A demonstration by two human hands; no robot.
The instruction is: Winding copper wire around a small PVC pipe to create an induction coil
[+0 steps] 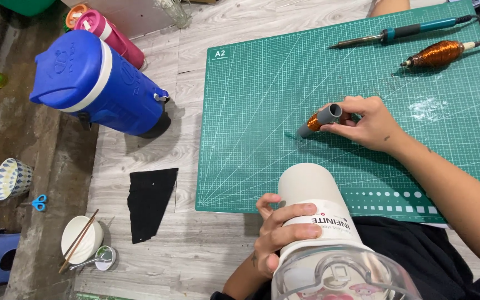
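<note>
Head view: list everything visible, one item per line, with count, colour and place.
Cutting mat: 1, green, centre.
Soldering iron: 1, teal handle, mat's far edge.
Copper wire spool: 1, beside the iron.
Water jug: 1, blue, far left.
Bottle: 1, pink, behind the jug.
Black cloth: 1, left of the mat.
Bowls: 2, left floor.
Scissors: 1, blue.
Left hand: grips beige tumbler.
Right hand: holds grey tube with a copper coil.

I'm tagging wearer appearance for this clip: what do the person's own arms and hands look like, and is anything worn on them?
Both forearms are bare, with no gloves, rings, watch or sleeves in view. The left hand has a small dark tattoo mark at the wrist; the right hand shows a small dark mark near the wrist and faint ones along the forearm. Dark clothing covers the lap.
</note>
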